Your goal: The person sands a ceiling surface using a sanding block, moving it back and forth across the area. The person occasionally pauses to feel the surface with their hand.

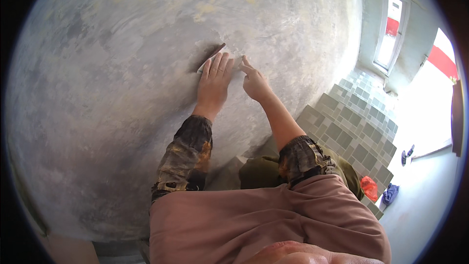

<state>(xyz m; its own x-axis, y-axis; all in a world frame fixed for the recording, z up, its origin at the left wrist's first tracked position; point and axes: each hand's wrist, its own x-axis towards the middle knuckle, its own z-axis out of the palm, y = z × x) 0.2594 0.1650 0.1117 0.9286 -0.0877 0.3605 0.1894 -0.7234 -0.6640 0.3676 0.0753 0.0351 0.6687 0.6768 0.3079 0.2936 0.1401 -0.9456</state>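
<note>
A wide putty knife [238, 61] lies against the mottled grey plaster wall [122, 54], its long dark edge slanting up to the right. My right hand [255, 84] is closed round the handle end, with the index finger stretched along it. On top of the blade, my left hand [214, 85] presses with its fingers laid out flat, side by side. Much of the blade is hidden under those fingers. Around the tool the wall's coating shows grey smears, with paler and yellowish patches higher up.
At right is a floor of grey-green tiles [359, 134]. A red bag [369, 188] and a blue cloth bundle [390, 194] lie by its near edge. Dark shoes [407, 155] are near the bright doorway [432, 102]. A narrow window [390, 34] is at the far right.
</note>
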